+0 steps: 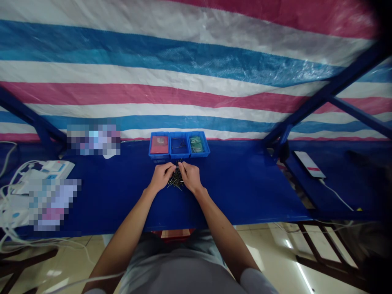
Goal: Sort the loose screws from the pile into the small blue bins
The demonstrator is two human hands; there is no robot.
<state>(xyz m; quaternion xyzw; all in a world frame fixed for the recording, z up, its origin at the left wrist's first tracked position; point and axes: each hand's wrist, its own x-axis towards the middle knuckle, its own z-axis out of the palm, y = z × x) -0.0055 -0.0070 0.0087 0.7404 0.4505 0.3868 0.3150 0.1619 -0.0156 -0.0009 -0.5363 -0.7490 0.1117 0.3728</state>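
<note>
My left hand (161,176) and my right hand (190,175) face each other just in front of the small blue bins. Both are closed in a pinch, fingertips almost meeting. A tiny light-coloured piece shows between them, too small to name. Under and between the hands lies a loose pile of thin, dark and brassy screw-like pieces (175,181), partly covered by the fingers. The left bin (159,156) has a red piece in it. A few thin dark pieces lie in the middle bin (179,155). The right bin (199,154) holds pale pieces on green.
The blue table (245,183) runs up to a striped plastic sheet (183,94). A power strip (58,169) with tangled white cables is at the left. Blue metal struts (309,102) rise on both sides. A phone (309,164) with a cable lies on the right.
</note>
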